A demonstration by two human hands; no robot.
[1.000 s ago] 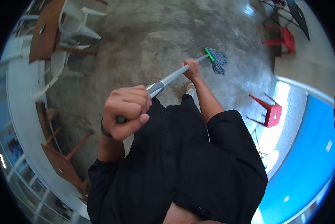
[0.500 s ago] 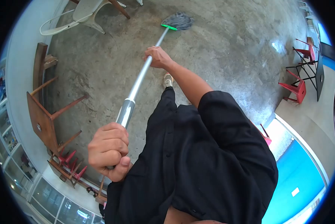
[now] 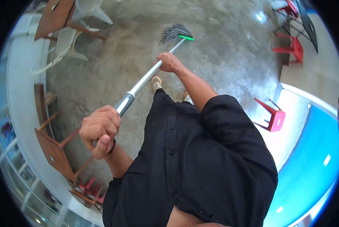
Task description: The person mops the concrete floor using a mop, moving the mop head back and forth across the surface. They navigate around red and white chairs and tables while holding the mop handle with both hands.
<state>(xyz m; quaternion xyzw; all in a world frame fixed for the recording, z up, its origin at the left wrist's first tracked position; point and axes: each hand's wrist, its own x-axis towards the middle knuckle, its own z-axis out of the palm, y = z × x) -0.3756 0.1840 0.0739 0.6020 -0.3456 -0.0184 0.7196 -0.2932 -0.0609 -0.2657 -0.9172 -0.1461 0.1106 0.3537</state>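
A mop with a silver handle reaches away from me over the floor. Its green holder and grey strands rest on the concrete, with the strands trailing to the left of the holder. My left hand is closed around the thick upper end of the handle, at the left of the view. Farther down the pole, my right hand is wrapped round the thinner tube. Part of its fingers is hidden. My shoes show below the right hand.
White chairs and a wooden table stand at upper left. Another wooden table is by the left wall. Red stools stand near a black table at upper right. A pink-red stool is at right.
The mop's strands have swung from the right of the green holder to its left. My left hand has moved up and left, my right hand slightly right and down. The view has turned, showing more furniture.
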